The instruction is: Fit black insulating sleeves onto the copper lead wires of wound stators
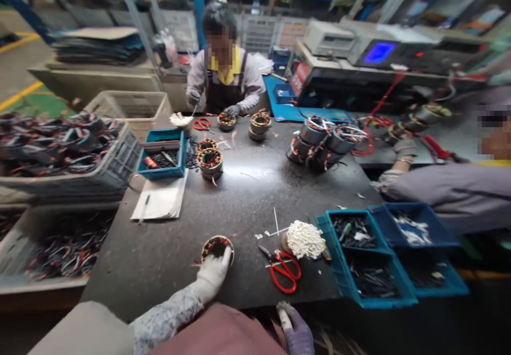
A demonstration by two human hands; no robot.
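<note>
My left hand (213, 278), in a white glove and patterned sleeve, grips a ring-shaped motor stator (206, 248) with copper windings, its fingers over the near right rim. The stator stands on the dark table in front of me. At the table's front edge, my right hand (296, 331), in a purple and whitish glove, has its fingers curled together; what they hold, if anything, is hidden. Beyond it lie red-handled scissors (285, 273), partly open. Behind these is a bundle of white sticks or tubes (305, 239), with a few loose ones beside it.
Blue bins (371, 302) of black pieces stand at the right. Other stators (210, 163) and a taller cluster (315, 142) are farther back. Paper (159, 198) with a pen lies left, near full crates (115, 158). Across sits a co-worker (223, 73); another person's sleeve (447, 192) reaches in at right.
</note>
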